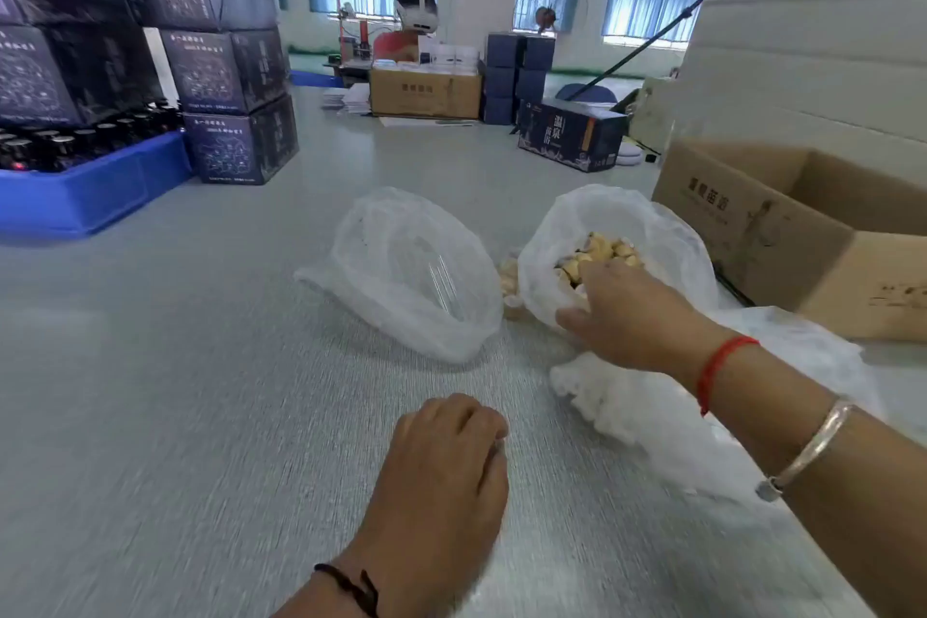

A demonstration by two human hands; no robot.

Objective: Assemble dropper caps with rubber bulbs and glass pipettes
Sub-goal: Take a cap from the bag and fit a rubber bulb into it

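A clear plastic bag (652, 226) at centre right holds several gold-and-cream dropper caps (602, 253). My right hand (627, 311) reaches into its mouth, fingers down among the caps; what it holds is hidden. A second clear bag (401, 266) to the left holds glass pipettes (444, 281). A third bag with white rubber bulbs (602, 396) lies under my right forearm. My left hand (446, 457) rests on the grey table (200, 391) in front, fingers curled under; I cannot see anything in it.
An open cardboard box (782, 226) stands at the right, white foam stacked behind it. A blue crate (90, 196) of dark bottles and stacked dark cartons (236, 110) fill the left. Across the table sits another person (411, 25) behind boxes.
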